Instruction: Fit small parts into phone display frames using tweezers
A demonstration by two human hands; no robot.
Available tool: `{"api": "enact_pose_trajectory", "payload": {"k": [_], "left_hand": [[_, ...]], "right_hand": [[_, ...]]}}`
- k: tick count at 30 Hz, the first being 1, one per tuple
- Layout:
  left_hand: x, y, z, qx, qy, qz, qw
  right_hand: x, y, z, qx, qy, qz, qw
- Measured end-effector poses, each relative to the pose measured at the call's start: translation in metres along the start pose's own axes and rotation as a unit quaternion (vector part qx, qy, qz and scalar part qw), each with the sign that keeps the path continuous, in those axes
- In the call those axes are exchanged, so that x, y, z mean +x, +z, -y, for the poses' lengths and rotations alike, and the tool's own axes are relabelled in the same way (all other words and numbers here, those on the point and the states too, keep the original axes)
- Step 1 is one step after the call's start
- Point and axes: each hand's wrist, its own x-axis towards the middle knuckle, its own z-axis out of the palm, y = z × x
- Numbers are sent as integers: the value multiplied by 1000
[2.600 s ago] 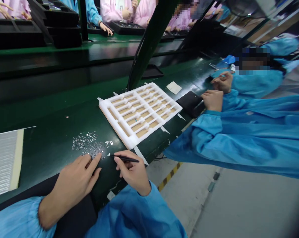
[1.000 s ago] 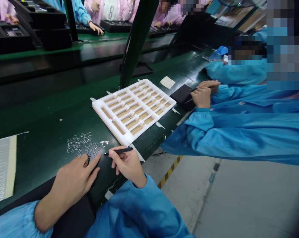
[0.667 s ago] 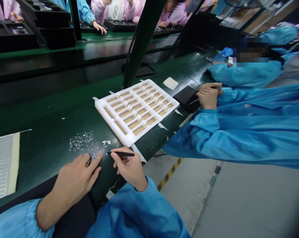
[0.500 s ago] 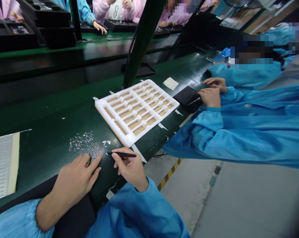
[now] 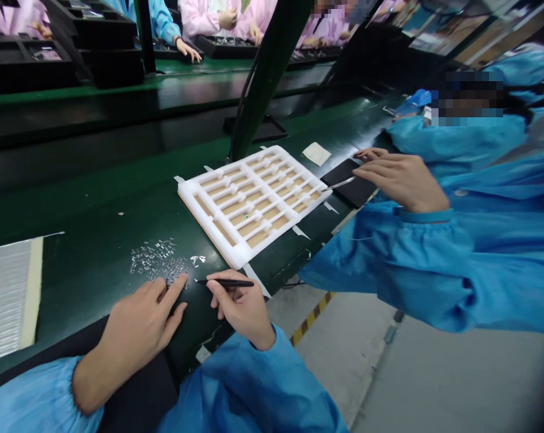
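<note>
My left hand [image 5: 139, 334] lies flat on the green bench with its fingers apart, the fingertips at the edge of a scatter of tiny silvery metal parts [image 5: 157, 261]. My right hand [image 5: 240, 313] pinches black tweezers [image 5: 224, 282], their tip just right of that scatter and above the bench. A few loose parts [image 5: 196, 260] lie close to the tip. Up the bench sits a white foam tray [image 5: 200, 207] with a cardboard base showing through its slots.
A co-worker's blue-sleeved hand [image 5: 401, 180] holds slim tweezers over a black pad [image 5: 351, 183] beside the tray. A ribbed white strip [image 5: 12, 294] lies at the left, a paper square [image 5: 316, 154] sits behind the tray, and a green post [image 5: 267, 78] rises behind it.
The co-worker's hand has moved out towards the tray's corner, with its tweezers now showing. My own hands have barely moved, and the right still holds the tweezers near the parts.
</note>
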Motion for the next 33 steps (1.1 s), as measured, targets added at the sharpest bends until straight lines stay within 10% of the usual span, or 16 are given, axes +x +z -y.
{"api": "enact_pose_trajectory", "payload": {"k": [15, 33], "left_hand": [[3, -1, 2, 18, 15, 22, 999], [4, -1, -1, 22, 6, 57, 998]], "right_hand": [[20, 6, 7, 13, 57, 63, 996], [12, 18, -7, 27, -5, -62, 998]]}}
